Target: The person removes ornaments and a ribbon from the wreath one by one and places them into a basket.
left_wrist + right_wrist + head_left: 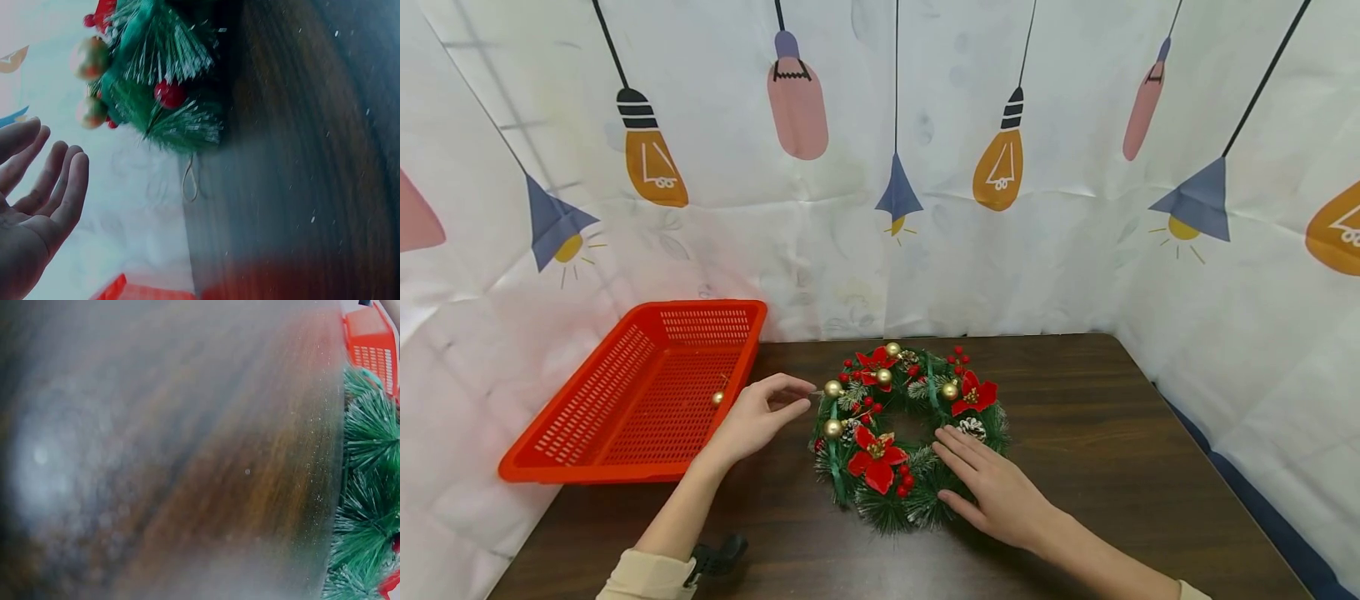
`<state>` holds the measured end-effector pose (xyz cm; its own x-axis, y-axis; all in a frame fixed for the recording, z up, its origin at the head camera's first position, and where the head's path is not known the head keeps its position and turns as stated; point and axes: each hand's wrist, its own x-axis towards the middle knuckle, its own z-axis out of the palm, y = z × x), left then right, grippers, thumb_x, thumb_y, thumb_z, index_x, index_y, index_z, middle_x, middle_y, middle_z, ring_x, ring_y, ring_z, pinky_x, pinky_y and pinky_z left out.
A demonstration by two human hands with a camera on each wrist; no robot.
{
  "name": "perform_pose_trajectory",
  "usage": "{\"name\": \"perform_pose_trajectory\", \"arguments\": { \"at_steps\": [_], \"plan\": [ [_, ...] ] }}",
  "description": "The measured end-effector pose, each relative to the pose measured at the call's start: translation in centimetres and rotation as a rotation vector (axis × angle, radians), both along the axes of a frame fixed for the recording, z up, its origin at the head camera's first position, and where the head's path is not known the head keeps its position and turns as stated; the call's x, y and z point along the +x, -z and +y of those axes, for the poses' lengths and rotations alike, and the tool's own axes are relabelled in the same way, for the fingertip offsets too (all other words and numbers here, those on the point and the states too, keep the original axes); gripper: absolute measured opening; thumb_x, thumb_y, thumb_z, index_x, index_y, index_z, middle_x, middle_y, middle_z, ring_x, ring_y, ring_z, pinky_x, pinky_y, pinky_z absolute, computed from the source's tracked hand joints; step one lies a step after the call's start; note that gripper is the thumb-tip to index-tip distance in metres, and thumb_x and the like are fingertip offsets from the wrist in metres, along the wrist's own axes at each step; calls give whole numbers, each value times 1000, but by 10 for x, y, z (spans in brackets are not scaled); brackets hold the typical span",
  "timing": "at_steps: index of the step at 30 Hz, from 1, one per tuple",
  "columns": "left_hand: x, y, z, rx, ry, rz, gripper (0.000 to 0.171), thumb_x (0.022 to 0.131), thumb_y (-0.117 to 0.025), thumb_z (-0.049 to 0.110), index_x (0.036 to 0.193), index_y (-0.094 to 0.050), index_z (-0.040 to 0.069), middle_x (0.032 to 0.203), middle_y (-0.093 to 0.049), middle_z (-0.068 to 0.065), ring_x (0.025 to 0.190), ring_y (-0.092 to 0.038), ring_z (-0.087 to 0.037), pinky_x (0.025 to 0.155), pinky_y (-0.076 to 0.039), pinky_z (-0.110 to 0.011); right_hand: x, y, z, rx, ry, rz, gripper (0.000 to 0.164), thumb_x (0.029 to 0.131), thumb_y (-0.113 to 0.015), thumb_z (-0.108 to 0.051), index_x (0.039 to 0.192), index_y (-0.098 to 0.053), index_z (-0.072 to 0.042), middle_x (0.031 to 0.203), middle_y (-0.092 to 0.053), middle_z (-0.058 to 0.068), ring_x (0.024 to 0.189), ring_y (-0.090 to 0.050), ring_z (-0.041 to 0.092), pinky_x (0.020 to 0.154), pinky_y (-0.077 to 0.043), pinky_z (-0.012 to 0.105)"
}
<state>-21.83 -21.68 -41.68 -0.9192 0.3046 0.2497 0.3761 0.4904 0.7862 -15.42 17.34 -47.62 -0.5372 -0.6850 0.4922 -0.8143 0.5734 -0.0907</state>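
Observation:
A green Christmas wreath with red flowers, red berries, pinecones and gold balls lies on the dark wooden table. Just left of it, my left hand is held with loosely bent fingers and a gap to the thumb, nothing between them. Its fingertips are near a gold ball on the wreath's left side. In the left wrist view a small string loop sticks out from the greenery. My right hand rests with straight fingers on the lower right of the wreath; the right wrist view leaves it out.
A red plastic basket stands at the table's left, with a gold ball inside near its right wall. A black strap is at my left wrist. A white curtain printed with lamps hangs behind the table.

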Motion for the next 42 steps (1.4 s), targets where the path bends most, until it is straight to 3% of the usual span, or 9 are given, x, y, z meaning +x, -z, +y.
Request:
{"name": "perform_pose_trajectory", "arguments": {
  "at_steps": [9, 23, 32, 42],
  "plan": [
    [5, 10, 12, 33, 62, -33, 23, 97, -75, 19, 118, -74, 9, 114, -71, -6, 100, -68, -21, 84, -58, -32, 0, 1, 0, 5, 16, 12, 60, 100, -69, -37, 147, -54, -2, 156, -46, 13, 141, -46, 32, 110, -42, 45],
    [9, 16, 18, 70, 100, -101, 32, 93, -80, 22, 119, -72, 7, 114, -70, -9, 100, -68, -24, 82, -58, -30, 1, 3, -1, 13, 22, 11, 57, 100, -69, -34, 144, -57, -2, 154, -48, 12, 141, -46, 30, 109, -43, 44],
    [11, 22, 20, 80, 152, -92, 35, 89, -83, 16, 121, -71, 7, 116, -67, -8, 106, -65, -29, 86, -59, -40, -1, 3, -1, 10, 18, 41, 55, 101, -67, -36, 143, -58, -2, 153, -50, 13, 139, -49, 31, 108, -45, 45],
    [10, 24, 24, 77, 182, -106, 32, 90, -81, 10, 120, -72, 8, 118, -66, -8, 103, -66, -26, 83, -59, -30, -2, 2, -1, 3, 12, 40, 56, 99, -70, -34, 143, -58, -1, 152, -51, 14, 138, -49, 32, 107, -46, 47]
  ]
}}
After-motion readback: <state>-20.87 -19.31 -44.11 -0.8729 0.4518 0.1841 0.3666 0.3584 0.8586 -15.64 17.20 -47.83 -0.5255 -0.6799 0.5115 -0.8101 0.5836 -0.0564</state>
